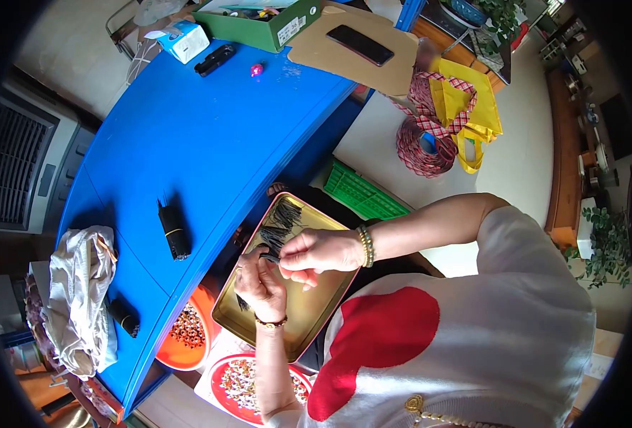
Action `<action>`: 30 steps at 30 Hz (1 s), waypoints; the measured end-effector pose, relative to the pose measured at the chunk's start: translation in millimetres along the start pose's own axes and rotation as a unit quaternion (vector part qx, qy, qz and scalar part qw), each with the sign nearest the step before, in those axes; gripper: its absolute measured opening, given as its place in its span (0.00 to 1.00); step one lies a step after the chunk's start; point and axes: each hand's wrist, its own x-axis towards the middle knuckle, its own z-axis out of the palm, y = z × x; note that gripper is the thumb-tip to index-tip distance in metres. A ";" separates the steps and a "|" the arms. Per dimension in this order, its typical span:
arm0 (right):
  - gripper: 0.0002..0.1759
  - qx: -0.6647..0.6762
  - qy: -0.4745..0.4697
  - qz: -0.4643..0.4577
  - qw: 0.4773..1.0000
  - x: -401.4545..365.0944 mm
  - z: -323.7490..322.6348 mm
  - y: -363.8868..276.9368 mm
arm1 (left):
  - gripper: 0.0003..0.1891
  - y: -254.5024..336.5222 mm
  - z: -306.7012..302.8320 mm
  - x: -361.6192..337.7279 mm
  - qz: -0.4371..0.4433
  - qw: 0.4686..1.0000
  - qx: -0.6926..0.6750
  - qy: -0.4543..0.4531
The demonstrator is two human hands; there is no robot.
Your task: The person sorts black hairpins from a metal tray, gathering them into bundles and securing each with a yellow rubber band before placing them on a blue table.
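Note:
My left hand (261,287) and my right hand (321,251) meet over a gold-coloured tray (305,314) with a pink rim. Between their fingertips is a small black strand-like piece (269,257); its exact kind is hard to make out. Both hands are closed in a pinch, the right one just to the upper right of the left. Bunches of thin black strands (284,212) lie in the tray's upper end, partly behind my hands. A few more dark strands (242,303) show by the tray's left side.
On the blue table (187,135) lie two black strand bundles (174,230) (125,317), a white cloth (80,299) and a green box (259,25). Below its edge stand an orange bowl (177,357) and a red bowl (220,371) of small beads. A green crate (362,191) sits beyond the tray.

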 end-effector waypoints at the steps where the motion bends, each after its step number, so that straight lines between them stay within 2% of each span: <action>1: 0.14 -0.003 0.015 -0.008 1.000 2.4 4.7 1.6 | 0.07 3.7 5.1 -2.5 -0.028 0.999 -0.014 0.028; 3: 0.13 -0.064 0.045 -0.034 0.996 3.3 8.5 3.0 | 0.07 6.5 13.7 -7.0 -0.091 0.992 -0.044 0.072; 6: 0.13 -0.100 0.090 -0.056 0.989 12.5 10.9 13.7 | 0.08 2.8 27.3 -16.1 -0.181 0.958 -0.184 0.127; 7: 0.13 -0.111 0.106 -0.059 0.986 16.2 10.4 15.9 | 0.09 -0.4 33.5 -19.5 -0.198 0.935 -0.257 0.145; 10: 0.14 -0.151 0.155 -0.073 0.974 21.2 6.7 20.6 | 0.11 5.2 30.5 -22.7 -0.318 0.848 -0.403 0.128; 11: 0.14 -0.130 0.157 -0.049 0.978 25.7 -0.3 26.9 | 0.14 2.2 27.4 -26.4 -0.321 0.822 -0.456 0.114; 12: 0.14 -0.139 0.158 -0.047 0.976 23.3 0.9 22.7 | 0.16 0.7 27.2 -27.1 -0.311 0.832 -0.449 0.101; 14: 0.13 -0.203 0.153 -0.060 0.965 22.9 4.2 25.2 | 0.16 8.6 34.1 -27.1 -0.325 0.825 -0.433 0.160; 18: 0.08 -0.262 0.184 -0.159 0.934 26.2 12.6 37.2 | 0.16 14.9 33.6 -29.5 -0.329 0.814 -0.459 0.136; 20: 0.11 -0.315 0.195 -0.207 0.906 28.9 24.6 47.6 | 0.16 17.9 38.4 -31.6 -0.341 0.797 -0.481 0.128; 21: 0.14 -0.288 0.179 -0.207 0.918 26.1 24.3 50.1 | 0.17 15.9 37.9 -32.7 -0.332 0.816 -0.457 0.120; 22: 0.11 -0.245 0.147 -0.192 0.939 26.9 24.7 50.6 | 0.17 14.0 37.7 -34.8 -0.336 0.806 -0.472 0.122; 24: 0.09 -0.343 0.245 -0.167 0.891 39.3 24.3 75.7 | 0.17 10.5 36.9 -39.7 -0.342 0.785 -0.501 0.126; 25: 0.07 -0.382 0.249 -0.212 0.864 45.4 19.6 87.7 | 0.16 9.5 38.3 -41.3 -0.331 0.775 -0.523 0.127; 28: 0.07 -0.323 0.245 -0.259 0.877 40.6 23.5 87.2 | 0.16 9.7 40.2 -46.4 -0.313 0.759 -0.556 0.128; 30: 0.07 -0.336 0.264 -0.253 0.868 38.4 25.1 86.6 | 0.16 8.3 41.3 -49.3 -0.304 0.740 -0.586 0.128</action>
